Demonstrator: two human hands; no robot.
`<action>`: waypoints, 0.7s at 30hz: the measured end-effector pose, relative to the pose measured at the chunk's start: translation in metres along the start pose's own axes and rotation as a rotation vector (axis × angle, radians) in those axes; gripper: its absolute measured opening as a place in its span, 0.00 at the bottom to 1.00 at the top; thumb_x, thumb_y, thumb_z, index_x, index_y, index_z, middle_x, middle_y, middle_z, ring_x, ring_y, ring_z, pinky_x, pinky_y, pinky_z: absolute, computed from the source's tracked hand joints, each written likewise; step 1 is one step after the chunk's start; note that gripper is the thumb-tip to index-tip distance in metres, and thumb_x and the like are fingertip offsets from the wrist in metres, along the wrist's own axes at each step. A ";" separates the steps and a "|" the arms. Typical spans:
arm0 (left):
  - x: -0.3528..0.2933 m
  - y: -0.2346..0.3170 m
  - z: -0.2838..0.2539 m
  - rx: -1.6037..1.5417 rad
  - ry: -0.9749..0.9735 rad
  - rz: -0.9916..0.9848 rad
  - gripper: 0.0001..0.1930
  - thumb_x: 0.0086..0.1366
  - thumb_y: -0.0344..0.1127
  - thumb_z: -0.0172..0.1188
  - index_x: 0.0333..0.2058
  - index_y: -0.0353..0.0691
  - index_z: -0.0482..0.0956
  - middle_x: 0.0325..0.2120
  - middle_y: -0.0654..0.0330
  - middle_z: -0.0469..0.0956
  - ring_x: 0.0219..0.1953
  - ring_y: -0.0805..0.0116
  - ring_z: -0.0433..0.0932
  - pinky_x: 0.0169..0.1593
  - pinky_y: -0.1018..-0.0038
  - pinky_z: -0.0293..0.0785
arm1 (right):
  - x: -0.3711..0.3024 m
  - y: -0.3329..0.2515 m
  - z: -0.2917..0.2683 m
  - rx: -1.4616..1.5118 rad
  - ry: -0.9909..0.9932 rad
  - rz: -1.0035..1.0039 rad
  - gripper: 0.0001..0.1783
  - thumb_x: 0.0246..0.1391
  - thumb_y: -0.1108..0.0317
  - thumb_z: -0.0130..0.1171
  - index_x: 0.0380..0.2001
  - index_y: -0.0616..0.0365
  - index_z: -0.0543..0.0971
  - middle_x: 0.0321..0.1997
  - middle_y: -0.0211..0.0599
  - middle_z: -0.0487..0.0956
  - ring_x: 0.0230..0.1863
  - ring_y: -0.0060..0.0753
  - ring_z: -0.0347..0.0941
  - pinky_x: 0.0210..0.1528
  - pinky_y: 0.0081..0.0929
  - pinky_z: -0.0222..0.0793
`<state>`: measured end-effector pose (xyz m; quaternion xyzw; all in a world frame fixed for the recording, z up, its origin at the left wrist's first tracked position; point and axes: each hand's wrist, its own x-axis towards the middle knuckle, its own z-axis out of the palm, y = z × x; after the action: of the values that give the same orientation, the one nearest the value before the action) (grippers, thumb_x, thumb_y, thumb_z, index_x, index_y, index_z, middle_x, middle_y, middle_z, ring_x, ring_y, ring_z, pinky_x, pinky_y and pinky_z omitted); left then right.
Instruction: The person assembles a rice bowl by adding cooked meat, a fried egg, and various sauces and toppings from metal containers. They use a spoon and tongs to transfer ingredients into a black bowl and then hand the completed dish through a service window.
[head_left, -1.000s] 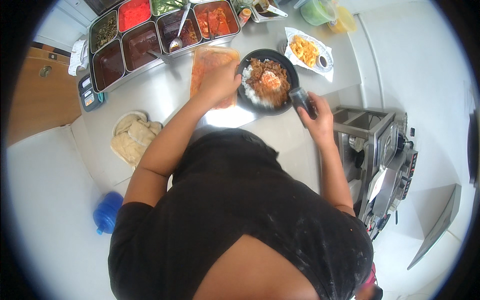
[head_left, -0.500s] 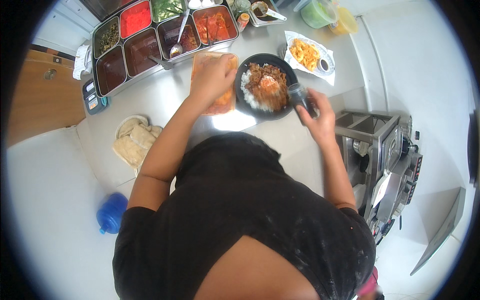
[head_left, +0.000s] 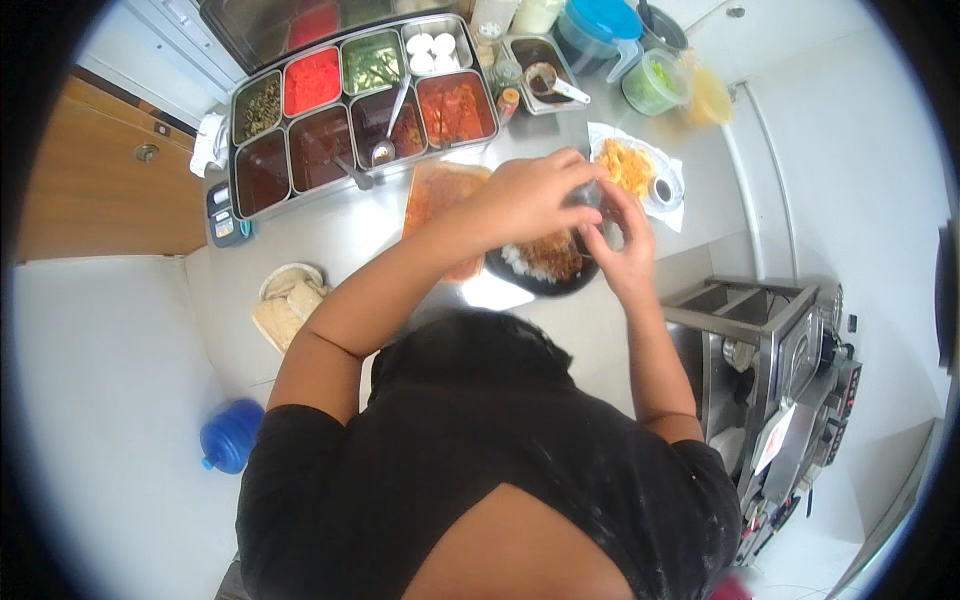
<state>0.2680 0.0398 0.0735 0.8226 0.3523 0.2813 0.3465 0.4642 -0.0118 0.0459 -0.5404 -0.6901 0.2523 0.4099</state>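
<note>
My right hand (head_left: 625,240) grips a small dark shaker jar (head_left: 587,197) above a black bowl (head_left: 562,291). My left hand (head_left: 540,200) reaches across to it, its fingers curled over the jar's top end; whether they hold a lid cannot be made out. Under the hands, the bowl holds white rice (head_left: 527,262) and browned minced meat (head_left: 567,262), its far part hidden. Left of the bowl lies a shallow container with orange-red contents (head_left: 435,195), partly behind my left forearm. Golden fried pieces (head_left: 626,168) and a dark dip cup (head_left: 661,190) sit on white paper beyond my right hand.
A steel rack of several food pans (head_left: 320,155) stands at the back left, with a spoon (head_left: 390,130) across it. Tubs (head_left: 655,85) and a blue-lidded jug (head_left: 600,45) are at the back. A cloth (head_left: 292,305) lies left; steel kitchen equipment (head_left: 765,330) stands right.
My left hand has moved right from the orange-red container to the jar. The right hand has tilted the jar up over the bowl. The view has shifted, showing more of the back.
</note>
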 end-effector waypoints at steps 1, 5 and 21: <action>0.009 -0.001 -0.006 0.072 0.016 0.007 0.26 0.57 0.49 0.61 0.54 0.49 0.71 0.47 0.57 0.73 0.42 0.57 0.77 0.44 0.67 0.73 | 0.010 0.001 0.011 0.100 0.066 0.002 0.30 0.43 0.72 0.66 0.53 0.59 0.72 0.47 0.40 0.74 0.47 0.33 0.72 0.51 0.28 0.67; 0.038 -0.024 -0.041 0.242 0.140 -0.013 0.23 0.55 0.52 0.63 0.47 0.50 0.77 0.41 0.58 0.76 0.41 0.58 0.78 0.43 0.68 0.73 | 0.048 0.005 0.029 0.155 0.107 -0.106 0.30 0.47 0.74 0.62 0.56 0.60 0.68 0.54 0.43 0.70 0.54 0.38 0.69 0.57 0.33 0.64; 0.144 -0.137 -0.088 0.813 0.199 -0.302 0.21 0.55 0.52 0.62 0.43 0.47 0.77 0.39 0.57 0.75 0.38 0.56 0.79 0.40 0.62 0.75 | -0.041 0.094 -0.008 0.335 0.287 0.353 0.26 0.55 0.76 0.54 0.58 0.56 0.68 0.51 0.39 0.74 0.47 0.28 0.73 0.45 0.24 0.69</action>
<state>0.2384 0.2546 0.0530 0.8003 0.5821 0.1437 -0.0036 0.5243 -0.0242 -0.0361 -0.6072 -0.4688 0.3513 0.5368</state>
